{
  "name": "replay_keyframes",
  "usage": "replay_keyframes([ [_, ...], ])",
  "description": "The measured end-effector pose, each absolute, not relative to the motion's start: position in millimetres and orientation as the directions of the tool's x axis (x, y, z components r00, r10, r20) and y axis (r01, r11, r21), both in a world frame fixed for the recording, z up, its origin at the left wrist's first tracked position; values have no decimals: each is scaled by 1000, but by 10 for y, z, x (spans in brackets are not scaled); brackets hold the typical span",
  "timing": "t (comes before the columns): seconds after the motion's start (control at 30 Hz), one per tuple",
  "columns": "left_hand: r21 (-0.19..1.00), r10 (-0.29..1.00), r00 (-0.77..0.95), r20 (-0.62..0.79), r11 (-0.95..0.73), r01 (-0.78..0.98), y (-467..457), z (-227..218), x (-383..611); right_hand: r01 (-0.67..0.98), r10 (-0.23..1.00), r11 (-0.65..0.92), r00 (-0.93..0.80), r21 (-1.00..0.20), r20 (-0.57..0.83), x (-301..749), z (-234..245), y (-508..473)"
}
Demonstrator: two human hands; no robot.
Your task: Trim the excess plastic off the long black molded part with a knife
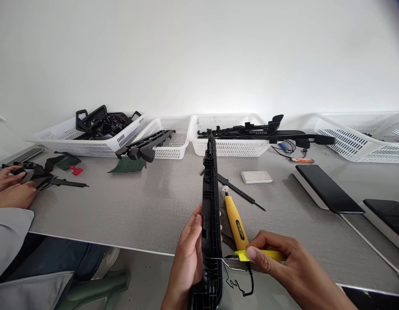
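Left basket (89,149): jumbled black parts (113,122). Small basket (170,152): long black parts (147,145) across its rim. Left hand (188,252) grips long black piece (210,206) over table (137,215) edge. Middle basket (241,148): overhanging black parts (251,129). Right hand (285,262) pinches yellow-handled tool (241,256), blade (230,257) at piece; likely edge trimming, next move needs steadiness. Right basket (380,151): contents unclear.

Yellow cutter (242,255) at black strip (212,211)

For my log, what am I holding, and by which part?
Left grip: long black piece, by its lower section. Right grip: yellow tool, by its handle.
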State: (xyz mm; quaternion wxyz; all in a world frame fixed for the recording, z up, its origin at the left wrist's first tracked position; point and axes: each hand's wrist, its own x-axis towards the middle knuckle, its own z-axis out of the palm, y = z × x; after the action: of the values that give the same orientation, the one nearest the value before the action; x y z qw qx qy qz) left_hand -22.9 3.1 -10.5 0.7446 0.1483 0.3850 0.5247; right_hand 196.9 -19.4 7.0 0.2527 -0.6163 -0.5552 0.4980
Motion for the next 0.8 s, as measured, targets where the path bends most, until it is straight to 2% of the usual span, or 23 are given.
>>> replay_keyframes([
  [0.13,681,913,123,-389,375,-629,33,-86,-212,431,960,-235,-37,-871,-277,1965,34,-207],
  [0.33,628,912,148,-383,374,-682,46,-28,-157,433,965,-252,39,-866,-261,1944,169,-216],
  [0.5,580,890,207,-406,426,-694,31,44,-145,463,971,-236,69,-855,-231,2050,66,-174],
  [0.8,638,886,293,-358,462,-616,-27,140,-102,485,975,-214,156,-848,-157,2043,39,-130],
])
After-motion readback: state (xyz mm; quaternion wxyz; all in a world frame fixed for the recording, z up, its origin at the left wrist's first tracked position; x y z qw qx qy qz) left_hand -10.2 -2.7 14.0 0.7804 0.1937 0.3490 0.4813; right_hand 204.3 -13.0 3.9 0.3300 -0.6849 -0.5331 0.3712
